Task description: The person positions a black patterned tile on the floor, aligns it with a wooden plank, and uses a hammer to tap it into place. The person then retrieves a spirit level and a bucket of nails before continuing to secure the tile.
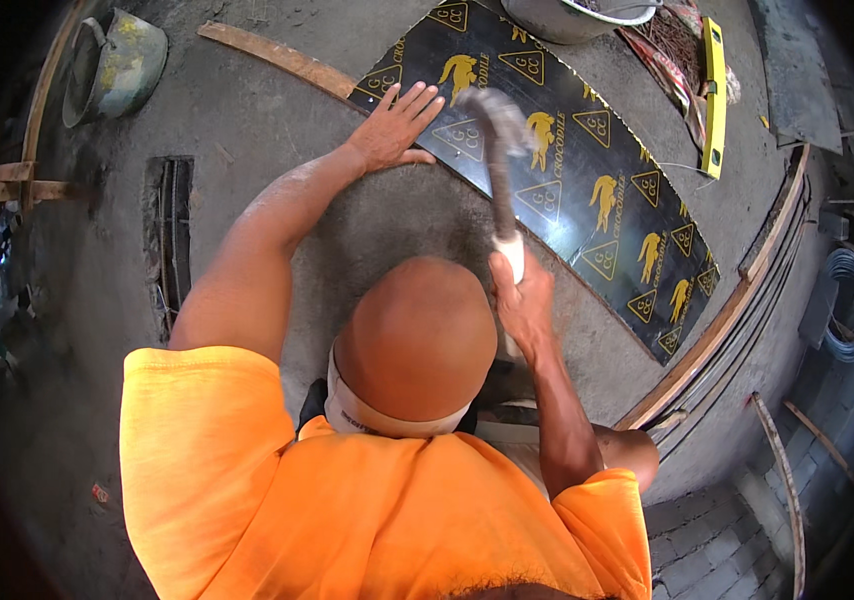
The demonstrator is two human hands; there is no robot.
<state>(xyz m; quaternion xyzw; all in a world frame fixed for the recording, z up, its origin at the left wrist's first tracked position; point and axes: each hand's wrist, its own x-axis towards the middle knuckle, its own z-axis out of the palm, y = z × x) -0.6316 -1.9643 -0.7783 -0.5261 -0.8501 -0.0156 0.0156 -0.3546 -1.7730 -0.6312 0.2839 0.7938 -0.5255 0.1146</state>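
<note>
A black film-faced board (572,190) with yellow printed figures lies slantwise on the grey concrete floor. Flat on its near left edge rests my left hand (395,130), fingers spread. My right hand (525,300) is wrapped round the white grip of a hammer (500,185). The hammer's head, blurred by motion, is above the board, to the right of my left hand. Whether it touches the surface I cannot tell, and no nail can be made out. My bent knee (417,335) is between my arms, short of the board.
A wooden strip (277,60) runs to the board's left corner. Around it are a stained bucket (132,60), a basin (572,22), a crumpled sack (662,75) and a yellow spirit level (714,100). A floor slot (169,235) lies left, a timber (742,295) and wire coil (847,310) right.
</note>
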